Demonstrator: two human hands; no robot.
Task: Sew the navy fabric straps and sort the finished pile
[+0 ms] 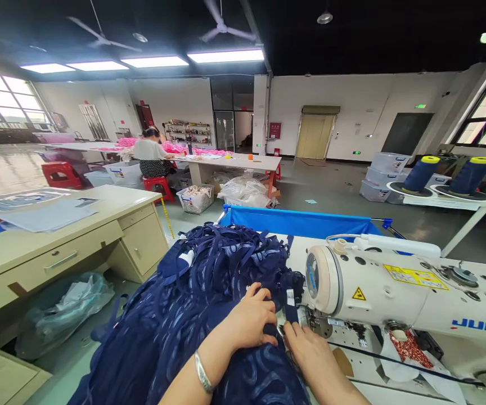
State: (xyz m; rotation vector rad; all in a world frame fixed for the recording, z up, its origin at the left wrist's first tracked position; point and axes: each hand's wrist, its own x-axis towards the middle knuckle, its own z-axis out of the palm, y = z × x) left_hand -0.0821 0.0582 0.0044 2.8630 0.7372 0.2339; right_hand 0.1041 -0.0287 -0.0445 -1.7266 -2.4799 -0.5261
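A large heap of navy garments with thin straps, bra-like in look, fills the space before me and spills toward my lap. My left hand is curled over the right side of the heap, its fingers closed on a fold of navy garment. Just right of it, my right hand presses its fingertips on a navy strap beside the needle area. A white label shows on that strap. The white JUKI sewing machine stands close to the right hand. The right thumb is hidden.
Two navy thread cones stand on a rack at right. A blue cloth trough runs behind the machine. A cream desk is at left, with a plastic bag under it. Farther back, a person sits at a long table.
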